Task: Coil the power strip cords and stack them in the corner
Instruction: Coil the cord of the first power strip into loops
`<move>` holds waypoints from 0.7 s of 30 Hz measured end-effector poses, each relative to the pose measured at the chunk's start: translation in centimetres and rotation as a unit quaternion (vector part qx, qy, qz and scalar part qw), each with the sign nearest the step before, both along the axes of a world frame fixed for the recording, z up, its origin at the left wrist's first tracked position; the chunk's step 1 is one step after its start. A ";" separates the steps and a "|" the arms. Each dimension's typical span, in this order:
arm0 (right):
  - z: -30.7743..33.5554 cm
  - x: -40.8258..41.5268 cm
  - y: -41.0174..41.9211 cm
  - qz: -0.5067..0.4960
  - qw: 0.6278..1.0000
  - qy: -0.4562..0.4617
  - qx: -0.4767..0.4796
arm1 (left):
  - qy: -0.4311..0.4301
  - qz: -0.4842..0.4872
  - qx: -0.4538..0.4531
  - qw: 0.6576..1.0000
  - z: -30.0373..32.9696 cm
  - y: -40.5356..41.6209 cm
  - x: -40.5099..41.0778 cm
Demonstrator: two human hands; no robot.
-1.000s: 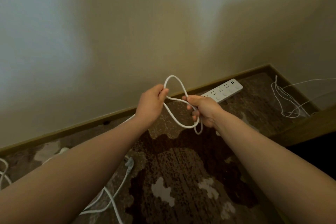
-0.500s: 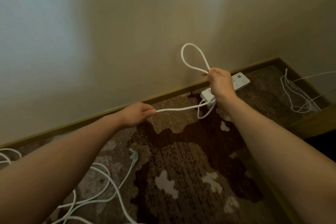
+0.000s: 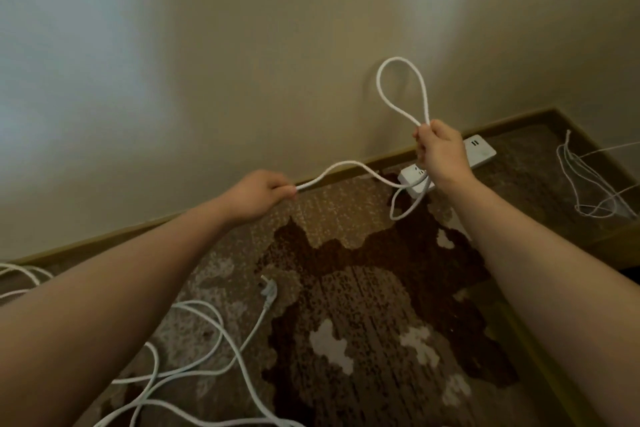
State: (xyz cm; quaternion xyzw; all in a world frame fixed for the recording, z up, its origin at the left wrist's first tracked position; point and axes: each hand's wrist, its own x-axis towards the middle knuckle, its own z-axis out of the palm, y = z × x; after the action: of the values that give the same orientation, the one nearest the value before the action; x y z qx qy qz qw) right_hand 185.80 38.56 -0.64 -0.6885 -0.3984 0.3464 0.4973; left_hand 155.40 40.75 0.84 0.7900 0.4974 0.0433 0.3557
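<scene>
— How is the power strip (image 3: 479,152) lying, and where is it being kept?

— It is being left flat on the patterned carpet (image 3: 363,322) right of centre, against the baseboard (image 3: 346,168), its long axis running from lower left to upper right; its middle is being hidden by the right hand (image 3: 440,152). No writing can be read on it.

— And the cord (image 3: 346,166)?

— A loop is being held upright above the right hand, whose fingers are being curled round it. The slack is being pinched in the left hand (image 3: 258,194), mid-frame. A plug (image 3: 268,289) and loose cables (image 3: 194,357) are being left at lower left, thin cords (image 3: 588,184) at far right.
</scene>
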 end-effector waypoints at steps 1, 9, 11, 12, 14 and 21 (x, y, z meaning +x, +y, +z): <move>0.2 -0.7 0.0 0.021 1.000 -0.006 0.008 | -0.020 -0.020 0.007 1.000 0.5 -0.2 1.6; 0.5 1.8 -0.8 0.041 0.986 -0.161 0.026 | 0.125 -0.131 -0.043 0.983 -2.7 -0.4 0.6; 0.0 2.6 -0.9 0.030 0.983 -0.178 0.028 | 0.149 -0.093 -0.035 0.984 -3.7 -0.2 -2.3; -0.3 2.6 -0.9 0.031 0.981 -0.188 0.029 | 0.150 -0.068 -0.013 0.986 -4.1 -0.2 -3.5; -0.8 2.3 -0.8 0.049 0.975 -0.216 0.028 | 0.121 -0.012 0.036 0.992 -4.5 0.0 -5.0; -1.3 3.8 -1.1 0.006 0.976 -0.219 0.020 | 0.038 0.054 -0.002 0.998 -2.9 1.3 -6.0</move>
State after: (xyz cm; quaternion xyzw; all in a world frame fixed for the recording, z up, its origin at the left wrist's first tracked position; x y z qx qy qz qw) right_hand 189.60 37.45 -1.98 -0.7350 -0.5088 0.1824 0.4094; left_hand 149.39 42.09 -2.06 0.7623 0.5529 0.0318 0.3350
